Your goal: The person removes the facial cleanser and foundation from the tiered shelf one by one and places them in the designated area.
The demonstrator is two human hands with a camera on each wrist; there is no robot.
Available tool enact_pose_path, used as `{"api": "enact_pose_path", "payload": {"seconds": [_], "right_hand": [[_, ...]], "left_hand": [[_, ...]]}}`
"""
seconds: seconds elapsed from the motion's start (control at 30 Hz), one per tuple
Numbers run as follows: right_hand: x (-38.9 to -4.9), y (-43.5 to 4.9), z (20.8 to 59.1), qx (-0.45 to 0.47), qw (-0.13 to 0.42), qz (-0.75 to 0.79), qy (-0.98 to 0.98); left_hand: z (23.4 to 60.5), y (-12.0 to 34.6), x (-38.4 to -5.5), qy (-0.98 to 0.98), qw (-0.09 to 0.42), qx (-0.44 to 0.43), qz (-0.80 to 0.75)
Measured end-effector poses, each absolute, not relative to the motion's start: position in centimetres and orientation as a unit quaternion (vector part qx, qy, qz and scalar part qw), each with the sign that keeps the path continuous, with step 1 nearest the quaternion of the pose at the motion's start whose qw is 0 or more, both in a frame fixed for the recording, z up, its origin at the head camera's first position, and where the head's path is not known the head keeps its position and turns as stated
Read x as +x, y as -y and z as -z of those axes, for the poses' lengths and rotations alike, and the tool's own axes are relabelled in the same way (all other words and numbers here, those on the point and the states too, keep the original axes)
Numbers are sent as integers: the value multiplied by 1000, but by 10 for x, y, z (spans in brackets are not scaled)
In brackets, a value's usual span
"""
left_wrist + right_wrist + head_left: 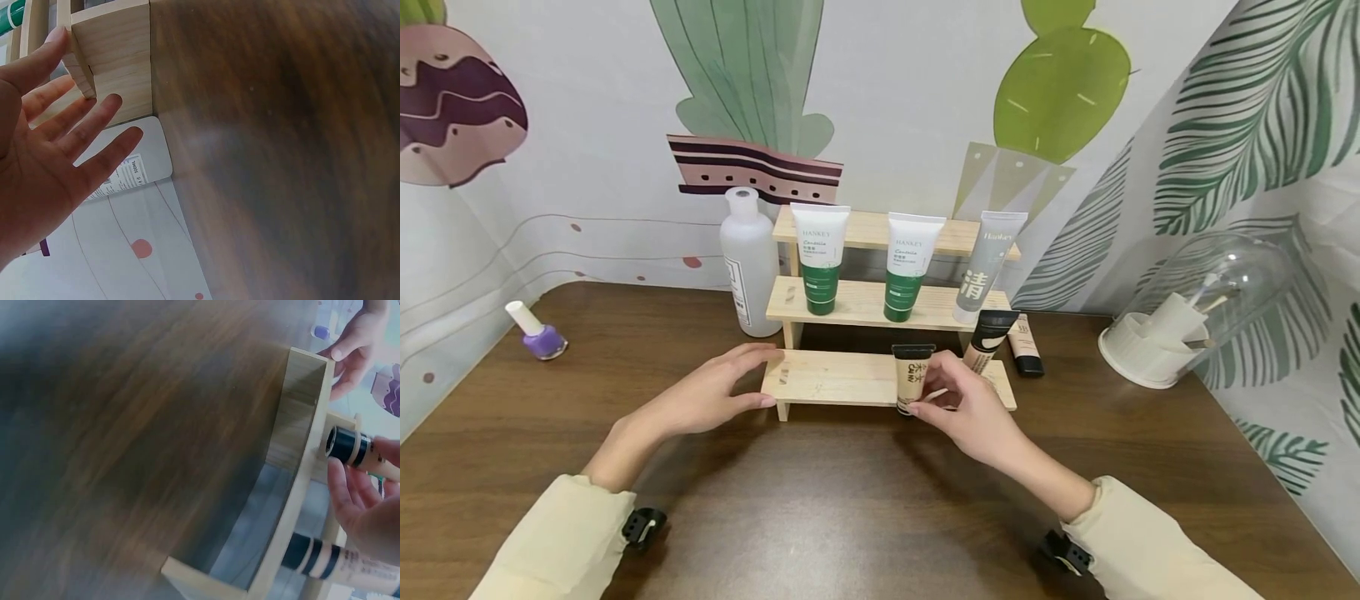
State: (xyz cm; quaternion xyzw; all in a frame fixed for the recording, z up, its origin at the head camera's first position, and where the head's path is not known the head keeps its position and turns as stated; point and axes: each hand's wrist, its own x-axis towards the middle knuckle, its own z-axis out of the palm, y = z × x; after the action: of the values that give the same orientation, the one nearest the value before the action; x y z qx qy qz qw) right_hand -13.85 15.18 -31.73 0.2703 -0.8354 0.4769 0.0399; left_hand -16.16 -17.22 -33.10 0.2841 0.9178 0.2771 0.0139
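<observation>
My right hand (968,407) pinches a small beige tube (913,375) between thumb and fingers. The tube is upright, its black cap (341,445) downward, close over the front edge of the lowest tier of a wooden stepped rack (831,377). Just right of that hand, a larger beige tube with black ends (990,340) leans on the same tier. At the rack's left end is my left hand (718,392), fingers extended and spread, with the thumb and fingertips right at the shelf's end (78,62).
On the middle tier stand two green-and-white tubes (822,258) (912,267) and a grey tube (988,265). A translucent bottle (751,267) is left of the rack, purple nail polish (542,340) farther left. Right of it lie a small tube (1026,346) and a glass-domed holder (1165,337).
</observation>
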Motion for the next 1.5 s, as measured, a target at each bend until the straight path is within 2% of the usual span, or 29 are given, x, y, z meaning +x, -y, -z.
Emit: {"api": "enact_pose_path", "payload": {"seconds": [0.6,0.8,0.93,1.23,1.5], "right_hand": [[-128,-239,303,373,-18,-478,795],[-129,-273,302,376,-31,-482,790],[-135,-293,301,354,-42,-508,784],[-159,-330,304,214,-71,-539,812],[-187,-346,322,126,-80,-537,830]], "left_hand": [[332,173,-162,-918,13,285,-276],[331,172,-162,-917,12,288,-276],[331,172,-162,-917,10,288,-275],[330,173,-161,-917,8,288,-276],[330,173,-161,-917,9,289,-276]]}}
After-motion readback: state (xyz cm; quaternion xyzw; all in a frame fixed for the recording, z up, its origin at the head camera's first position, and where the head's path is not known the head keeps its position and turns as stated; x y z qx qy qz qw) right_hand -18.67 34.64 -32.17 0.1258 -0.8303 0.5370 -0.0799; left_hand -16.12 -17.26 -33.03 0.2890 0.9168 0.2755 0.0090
